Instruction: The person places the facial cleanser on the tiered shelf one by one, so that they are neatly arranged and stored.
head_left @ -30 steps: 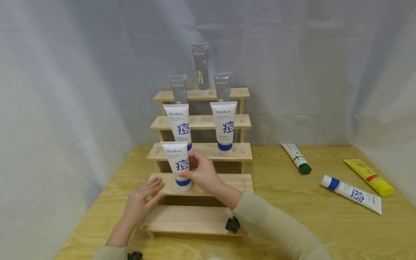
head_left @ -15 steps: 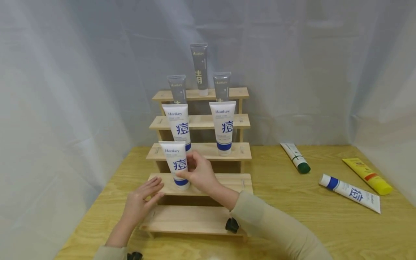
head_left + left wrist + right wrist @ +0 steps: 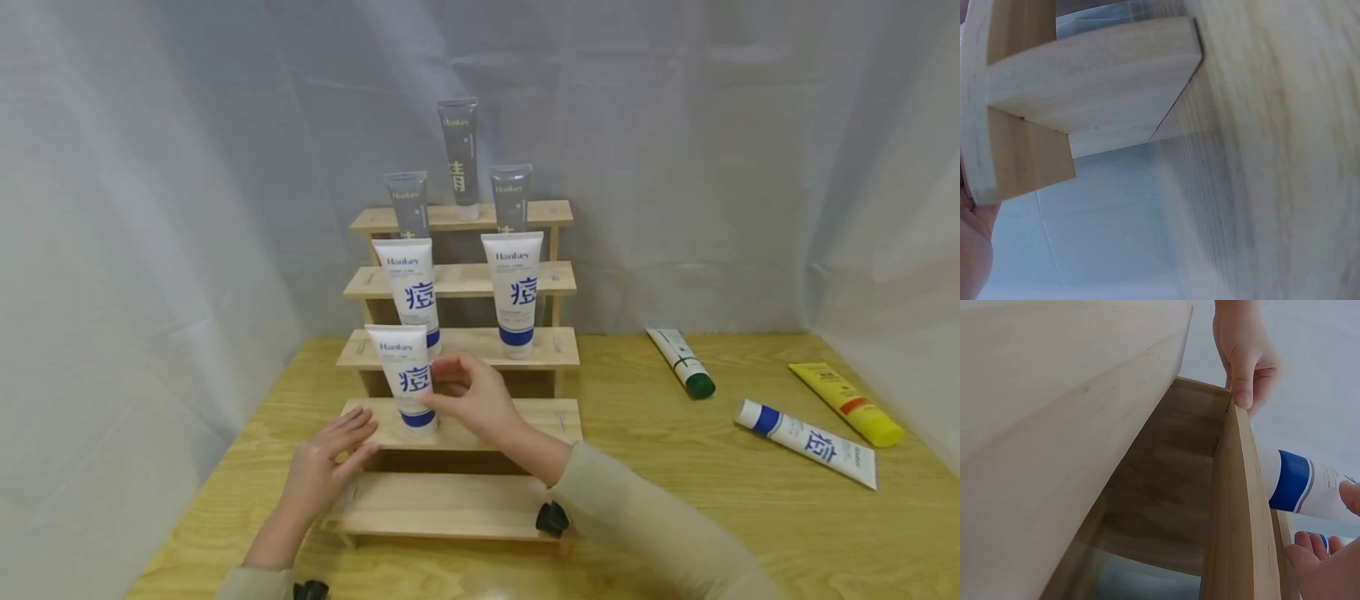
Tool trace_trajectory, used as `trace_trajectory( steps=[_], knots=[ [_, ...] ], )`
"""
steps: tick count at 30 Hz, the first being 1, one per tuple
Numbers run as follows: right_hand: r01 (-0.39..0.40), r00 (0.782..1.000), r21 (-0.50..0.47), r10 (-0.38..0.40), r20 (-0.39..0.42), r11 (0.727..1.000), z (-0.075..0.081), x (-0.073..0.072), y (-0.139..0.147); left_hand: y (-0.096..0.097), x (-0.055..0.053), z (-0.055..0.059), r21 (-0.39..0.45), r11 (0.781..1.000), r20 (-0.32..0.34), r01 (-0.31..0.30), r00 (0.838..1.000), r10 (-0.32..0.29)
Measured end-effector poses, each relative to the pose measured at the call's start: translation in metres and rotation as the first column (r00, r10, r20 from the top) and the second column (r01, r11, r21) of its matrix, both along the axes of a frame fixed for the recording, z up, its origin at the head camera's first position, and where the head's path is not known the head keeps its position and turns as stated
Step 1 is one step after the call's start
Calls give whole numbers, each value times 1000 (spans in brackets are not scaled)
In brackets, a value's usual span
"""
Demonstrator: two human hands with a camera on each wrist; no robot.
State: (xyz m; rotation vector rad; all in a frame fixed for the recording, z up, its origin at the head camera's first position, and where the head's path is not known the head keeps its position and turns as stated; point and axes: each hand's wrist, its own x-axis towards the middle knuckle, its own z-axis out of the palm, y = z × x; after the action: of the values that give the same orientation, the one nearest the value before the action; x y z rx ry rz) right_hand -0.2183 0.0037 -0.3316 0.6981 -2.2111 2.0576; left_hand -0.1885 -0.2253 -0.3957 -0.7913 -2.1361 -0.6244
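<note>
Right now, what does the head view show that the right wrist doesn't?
Only the head view shows the three grey tubes, the green-capped tube, the yellow tube and the white tube lying on the table. Only the right wrist view shows wood grain in the hollow under the step, a dark gap from the head. Both show the left hand, the right hand, the wooden stand and the lowest standing tube.

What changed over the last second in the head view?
The right hand eased to the right, loosening its grip on the front white-and-blue Hankey tube; its thumb drew back from the label to the tube's edge. Whether it has fully let go, I can't tell. The tube stands in about the same spot. Left hand, wooden stand and other tubes: unchanged.
</note>
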Motion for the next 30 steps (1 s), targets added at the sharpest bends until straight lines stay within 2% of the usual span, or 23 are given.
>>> trace_trajectory(
  steps=[13, 17, 25, 30],
  knots=[
    [14, 1000, 74, -15, 19, 997, -10, 2, 44, 1, 1, 1, 3, 1000, 10, -2, 1000, 2],
    [46, 999, 109, -45, -4, 993, -14, 4, 59, 1, 0, 0, 6, 1000, 9, -3, 1000, 3],
    [72, 997, 85, -70, -37, 994, -24, 9, 94, 1, 0, -1, -7, 1000, 21, -27, 999, 27],
    [118, 993, 135, -113, -43, 984, -27, 13, 118, 1, 1, 0, -8, 1000, 28, -28, 999, 29]
  ],
)
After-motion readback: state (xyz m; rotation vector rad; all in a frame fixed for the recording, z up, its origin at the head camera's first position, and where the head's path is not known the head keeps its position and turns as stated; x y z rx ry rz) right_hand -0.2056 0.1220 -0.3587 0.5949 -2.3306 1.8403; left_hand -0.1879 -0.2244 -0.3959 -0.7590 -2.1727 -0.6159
